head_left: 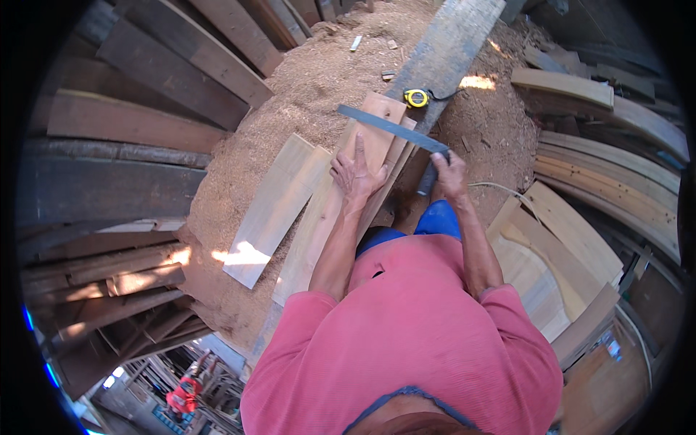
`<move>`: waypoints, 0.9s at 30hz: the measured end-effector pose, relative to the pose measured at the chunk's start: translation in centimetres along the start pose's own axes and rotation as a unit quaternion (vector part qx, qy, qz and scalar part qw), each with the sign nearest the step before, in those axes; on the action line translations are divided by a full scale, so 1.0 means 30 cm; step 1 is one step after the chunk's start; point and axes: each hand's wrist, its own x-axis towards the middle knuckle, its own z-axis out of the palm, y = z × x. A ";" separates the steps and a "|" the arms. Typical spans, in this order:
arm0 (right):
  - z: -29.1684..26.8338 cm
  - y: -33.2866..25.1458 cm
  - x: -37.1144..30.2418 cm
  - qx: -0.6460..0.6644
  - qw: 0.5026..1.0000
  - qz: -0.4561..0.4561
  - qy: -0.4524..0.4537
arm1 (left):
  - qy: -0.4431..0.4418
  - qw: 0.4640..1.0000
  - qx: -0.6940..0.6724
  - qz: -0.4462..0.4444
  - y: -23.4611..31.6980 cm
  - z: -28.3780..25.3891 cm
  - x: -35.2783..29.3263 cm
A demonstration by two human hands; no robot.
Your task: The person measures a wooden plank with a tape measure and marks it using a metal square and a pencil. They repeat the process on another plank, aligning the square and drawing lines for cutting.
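Note:
My left hand (357, 174) lies on a reddish-brown wooden board (375, 145), its fingers spread and the index finger pointing along the wood. In my right hand (451, 174) is a grey carpenter's square (391, 128), gripped near its corner. The square's long blade crosses the board just beyond my left fingertips, and its shorter leg points down toward my knees. Other pale boards (312, 232) lie under and beside this one. A yellow and black tape measure (416, 98) sits just past the board's far end, on a long grey plank (453, 51).
Sawdust and shavings (290, 101) cover the ground. Dark planks (109, 188) lean along the left; stacked curved boards (609, 159) line the right. Cut pale panels (536, 254) stand at my right side. A person in red (183, 395) is far off at lower left.

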 end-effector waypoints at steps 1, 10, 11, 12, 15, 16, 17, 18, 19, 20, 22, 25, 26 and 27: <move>0.022 0.015 -0.016 -0.010 0.999 -0.028 -0.036 | 0.016 1.000 -0.011 0.011 -0.009 0.017 -0.007; 0.177 -0.009 0.043 -0.061 0.988 0.035 -0.139 | 0.100 0.976 -0.093 0.170 0.003 0.066 -0.032; 0.195 -0.021 0.058 -0.093 0.988 0.025 -0.122 | 0.082 0.981 -0.063 0.166 0.024 0.065 -0.034; 0.209 -0.030 0.072 -0.076 0.989 0.016 -0.126 | 0.063 0.984 -0.033 0.162 0.038 0.062 -0.034; 0.233 -0.046 0.101 -0.056 0.988 0.024 -0.143 | 0.068 0.988 -0.042 0.135 0.063 0.059 -0.017; 0.241 -0.048 0.106 -0.065 0.985 0.038 -0.152 | 0.073 0.989 -0.031 0.121 0.065 0.059 -0.009; 0.248 -0.048 0.112 -0.066 0.985 0.040 -0.156 | 0.094 0.987 -0.031 0.124 0.068 0.061 0.001; 0.256 -0.046 0.112 -0.044 0.987 0.041 -0.146 | 0.113 0.985 -0.031 0.128 0.070 0.064 0.010; 0.265 -0.044 0.105 -0.014 0.991 0.032 -0.131 | 0.129 0.983 -0.032 0.131 0.071 0.066 0.014; 0.272 -0.041 0.102 0.012 0.993 0.033 -0.117 | 0.137 0.982 -0.029 0.130 0.071 0.067 0.017; 0.282 -0.035 0.102 0.024 0.995 0.015 -0.100 | 0.144 0.981 -0.027 0.128 0.074 0.072 0.020; 0.279 -0.036 0.103 -0.009 0.995 0.030 -0.094 | 0.135 0.984 -0.021 0.118 0.076 0.076 0.017; 0.275 -0.039 0.103 -0.026 0.995 0.035 -0.091 | 0.138 0.983 -0.023 0.116 0.077 0.078 0.018; 0.277 -0.043 0.103 -0.018 0.996 0.021 -0.084 | 0.141 0.983 -0.025 0.114 0.078 0.081 0.022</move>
